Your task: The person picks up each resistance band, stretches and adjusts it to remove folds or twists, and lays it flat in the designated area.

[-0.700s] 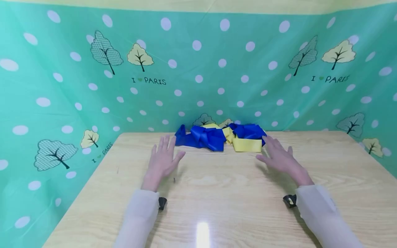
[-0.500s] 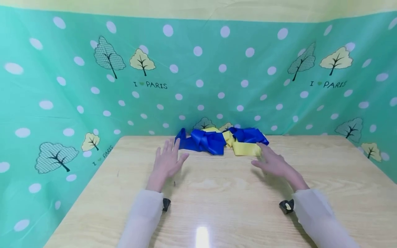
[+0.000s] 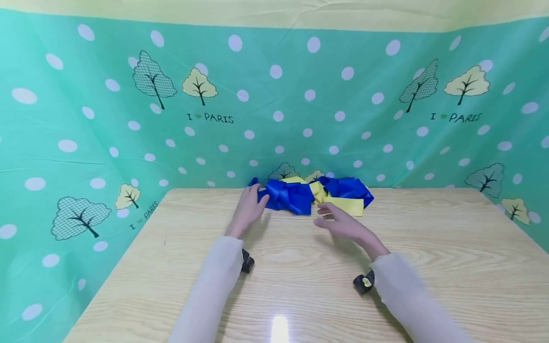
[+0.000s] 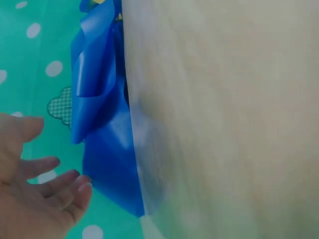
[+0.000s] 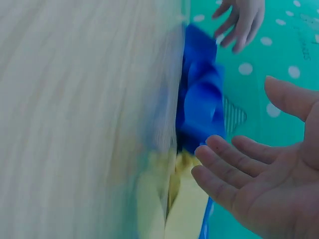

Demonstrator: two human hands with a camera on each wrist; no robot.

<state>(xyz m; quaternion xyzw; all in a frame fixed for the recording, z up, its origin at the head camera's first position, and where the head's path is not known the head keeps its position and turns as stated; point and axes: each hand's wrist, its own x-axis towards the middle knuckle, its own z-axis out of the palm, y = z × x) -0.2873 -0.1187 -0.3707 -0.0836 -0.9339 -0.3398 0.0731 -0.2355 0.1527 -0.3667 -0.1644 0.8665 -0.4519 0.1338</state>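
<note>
Holding nothing: the left hand [image 3: 250, 205] has its fingers apart and loosely bent at the left end of the blue ribbon [image 3: 293, 196]; whether a fingertip touches, I cannot tell.
Right fingers: apart too, thumb well out to the side, the right hand [image 3: 345, 226] just in front of the yellow ribbon [image 3: 349, 206]; contact unclear.
Step in hand: by the look of it, the approach, with no grip made.
Next move: gripping would likely call for curling fingers and thumb round a fold at each side.
Ribbons: blue and yellow bunched together along the far edge of the counter [image 3: 291, 267].
Behind them: a green dotted cloth [image 3: 266, 143] with printed trees.
</note>
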